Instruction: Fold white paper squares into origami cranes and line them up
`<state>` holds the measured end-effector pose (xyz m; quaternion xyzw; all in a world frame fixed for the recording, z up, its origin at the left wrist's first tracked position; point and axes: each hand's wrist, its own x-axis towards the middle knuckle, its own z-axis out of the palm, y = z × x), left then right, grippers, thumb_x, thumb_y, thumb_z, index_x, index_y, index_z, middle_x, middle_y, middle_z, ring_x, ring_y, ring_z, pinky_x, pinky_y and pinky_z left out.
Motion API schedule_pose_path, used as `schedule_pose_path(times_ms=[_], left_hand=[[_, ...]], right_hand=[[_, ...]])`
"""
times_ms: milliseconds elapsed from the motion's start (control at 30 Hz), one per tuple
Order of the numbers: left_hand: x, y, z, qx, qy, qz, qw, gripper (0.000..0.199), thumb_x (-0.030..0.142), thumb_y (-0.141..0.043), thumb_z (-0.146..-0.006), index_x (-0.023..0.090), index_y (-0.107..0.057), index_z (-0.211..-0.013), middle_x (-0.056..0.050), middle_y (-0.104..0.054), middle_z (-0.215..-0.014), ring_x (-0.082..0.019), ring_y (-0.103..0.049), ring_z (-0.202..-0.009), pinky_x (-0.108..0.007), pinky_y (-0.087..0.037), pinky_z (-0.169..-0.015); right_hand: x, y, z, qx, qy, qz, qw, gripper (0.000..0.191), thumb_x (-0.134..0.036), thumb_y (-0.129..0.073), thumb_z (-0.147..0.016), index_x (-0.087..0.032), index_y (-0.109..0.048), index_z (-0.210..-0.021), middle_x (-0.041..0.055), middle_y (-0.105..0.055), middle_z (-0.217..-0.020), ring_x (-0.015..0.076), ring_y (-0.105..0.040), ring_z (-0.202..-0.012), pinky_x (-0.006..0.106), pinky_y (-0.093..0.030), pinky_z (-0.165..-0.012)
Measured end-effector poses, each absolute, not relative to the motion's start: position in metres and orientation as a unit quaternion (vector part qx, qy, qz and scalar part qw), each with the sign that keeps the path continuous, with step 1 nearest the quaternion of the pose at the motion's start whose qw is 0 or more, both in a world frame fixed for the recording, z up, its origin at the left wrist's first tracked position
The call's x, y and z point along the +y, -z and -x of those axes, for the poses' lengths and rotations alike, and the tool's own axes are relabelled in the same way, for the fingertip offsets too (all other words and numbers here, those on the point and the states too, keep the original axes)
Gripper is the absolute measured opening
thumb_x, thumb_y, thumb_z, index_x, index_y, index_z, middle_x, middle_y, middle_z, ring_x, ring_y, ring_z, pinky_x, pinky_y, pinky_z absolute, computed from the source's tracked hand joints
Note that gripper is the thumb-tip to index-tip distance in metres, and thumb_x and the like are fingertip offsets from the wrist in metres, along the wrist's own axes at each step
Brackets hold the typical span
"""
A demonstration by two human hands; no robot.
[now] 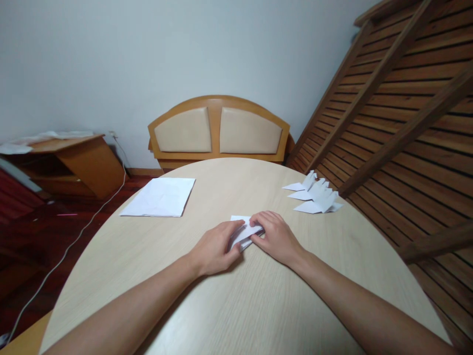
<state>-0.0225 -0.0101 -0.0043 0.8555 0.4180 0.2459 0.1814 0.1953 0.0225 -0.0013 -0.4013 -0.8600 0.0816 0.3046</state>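
A small folded piece of white paper (244, 233) lies at the middle of the round table, with several layers showing along its near edge. My left hand (219, 247) grips its left side, thumb at the near edge and fingers on top. From the right, my right hand (275, 235) pinches the paper's other side between thumb and curled fingers. Parts of the paper are hidden under both hands.
A stack of white paper sheets (160, 197) lies on the table's (236, 315) left. Folded paper figures (316, 197) stand at the right edge. Beyond are a wooden headboard (216, 128), a slatted wooden panel (406, 123) and a low cabinet (88, 167).
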Motion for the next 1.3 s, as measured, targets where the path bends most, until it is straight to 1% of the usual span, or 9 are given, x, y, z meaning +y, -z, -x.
schedule_pose_path(times_ms=[267, 500, 600, 700, 867, 1033, 1167, 1233, 1300], left_hand=[[-0.011, 0.006, 0.023, 0.404, -0.253, -0.862, 0.173, 0.056, 0.024, -0.053, -0.088, 0.018, -0.042, -0.143, -0.014, -0.057, -0.142, -0.029, -0.055, -0.128, -0.047, -0.044, -0.109], [-0.012, 0.001, 0.022, 0.378, -0.301, -0.859, 0.170, 0.064, 0.032, -0.062, -0.087, 0.018, -0.039, -0.146, -0.017, -0.044, -0.153, -0.032, -0.042, -0.142, -0.051, -0.036, -0.116], [-0.014, -0.002, 0.020, 0.406, -0.361, -0.819, 0.184, 0.066, 0.036, -0.061, -0.089, 0.018, -0.036, -0.147, -0.019, -0.043, -0.153, -0.034, -0.044, -0.140, -0.053, -0.038, -0.115], [-0.014, 0.002, 0.017, 0.462, -0.404, -0.757, 0.225, 0.064, 0.041, -0.058, -0.094, 0.017, -0.033, -0.148, -0.020, -0.049, -0.147, -0.032, -0.051, -0.134, -0.052, -0.043, -0.110], [-0.009, 0.021, 0.008, 0.493, -0.439, -0.696, 0.284, 0.069, 0.046, -0.060, -0.095, 0.015, -0.029, -0.147, -0.021, -0.043, -0.151, -0.030, -0.048, -0.137, -0.051, -0.038, -0.114], [-0.007, 0.026, -0.003, 0.499, -0.440, -0.670, 0.328, 0.065, 0.041, -0.056, -0.097, 0.015, -0.025, -0.149, -0.020, -0.053, -0.142, -0.028, -0.055, -0.130, -0.051, -0.040, -0.113], [-0.010, 0.017, -0.009, 0.506, -0.440, -0.656, 0.345, 0.068, 0.028, -0.052, -0.097, 0.015, -0.017, -0.153, -0.016, -0.060, -0.134, -0.026, -0.058, -0.126, -0.049, -0.039, -0.113], [-0.011, 0.016, -0.010, 0.498, -0.442, -0.663, 0.342, 0.063, 0.026, -0.050, -0.097, 0.016, -0.021, -0.152, -0.014, -0.062, -0.133, -0.024, -0.059, -0.124, -0.048, -0.040, -0.113], [-0.010, 0.016, -0.010, 0.484, -0.447, -0.672, 0.337, 0.052, 0.028, -0.048, -0.098, 0.017, -0.033, -0.147, -0.012, -0.064, -0.130, -0.024, -0.060, -0.121, -0.046, -0.041, -0.113]], right_hand=[[0.024, 0.004, -0.197, -0.870, -0.080, 0.394, 0.286, 0.021, -0.006, -0.063, -0.078, -0.022, -0.061, -0.092, 0.0026, -0.070, -0.094, 0.0229, -0.062, -0.094, 0.038, -0.044, -0.084], [0.025, 0.001, -0.198, -0.852, -0.077, 0.405, 0.323, 0.024, -0.002, -0.055, -0.084, -0.021, -0.061, -0.096, 0.0038, -0.071, -0.095, 0.0222, -0.064, -0.093, 0.037, -0.048, -0.084], [0.024, 0.000, -0.200, -0.838, -0.079, 0.415, 0.347, 0.020, -0.005, -0.056, -0.086, -0.023, -0.061, -0.096, 0.0036, -0.071, -0.095, 0.0221, -0.065, -0.093, 0.036, -0.049, -0.082], [0.022, -0.001, -0.200, -0.831, -0.079, 0.417, 0.359, 0.018, -0.008, -0.059, -0.087, -0.023, -0.061, -0.095, 0.0026, -0.071, -0.094, 0.0217, -0.066, -0.092, 0.035, -0.049, -0.082], [0.019, -0.003, -0.196, -0.833, -0.095, 0.404, 0.367, 0.014, -0.009, -0.061, -0.088, -0.022, -0.061, -0.093, 0.0017, -0.068, -0.089, 0.0190, -0.065, -0.083, 0.031, -0.048, -0.076], [0.015, -0.004, -0.192, -0.834, -0.095, 0.383, 0.386, 0.009, -0.013, -0.061, -0.089, -0.022, -0.059, -0.089, 0.0014, -0.065, -0.085, 0.0167, -0.063, -0.076, 0.028, -0.048, -0.069], [0.014, -0.001, -0.191, -0.839, -0.078, 0.370, 0.392, 0.012, -0.010, -0.061, -0.087, -0.022, -0.058, -0.089, 0.0013, -0.064, -0.082, 0.0167, -0.063, -0.073, 0.028, -0.049, -0.068], [0.014, 0.000, -0.190, -0.841, -0.070, 0.362, 0.396, 0.013, -0.009, -0.061, -0.086, -0.022, -0.058, -0.090, 0.0012, -0.064, -0.080, 0.0166, -0.062, -0.072, 0.028, -0.049, -0.068], [0.013, 0.001, -0.189, -0.842, -0.063, 0.358, 0.399, 0.014, -0.010, -0.060, -0.086, -0.021, -0.058, -0.092, 0.0008, -0.063, -0.077, 0.0163, -0.062, -0.069, 0.028, -0.049, -0.067]])
